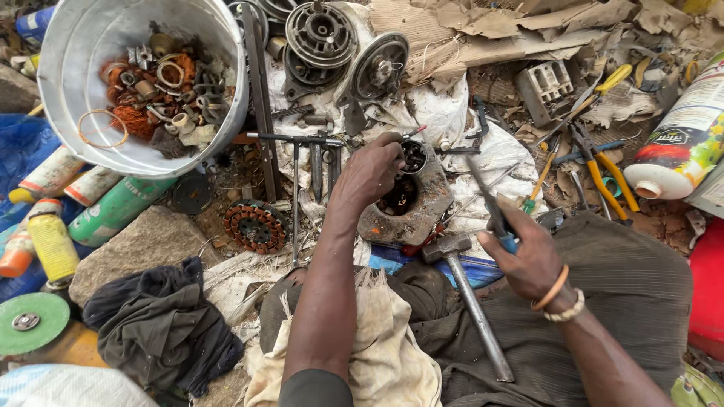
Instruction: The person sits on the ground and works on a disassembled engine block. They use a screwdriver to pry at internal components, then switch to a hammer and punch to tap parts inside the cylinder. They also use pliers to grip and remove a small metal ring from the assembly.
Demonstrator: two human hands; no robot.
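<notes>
Rusted and grey, the motor housing [411,203] sits on the cluttered ground before us. Our left hand [373,169] pinches a small round black part [413,156] at its upper rim, while our right hand [528,256] grips a blue-handled screwdriver [490,203]. Between our knees lies a hammer [467,294]; a white bucket [90,45] of scrap stands well apart.

bucket [72,90] of copper windings and metal scraps sitting upper left | green spray can [117,209] lying beside a flat stone [139,245] | dark cloth [162,324] crumpling lower left | yellow-handled pliers [603,177] lying right | green grinding disc [30,322] lying lower left
</notes>
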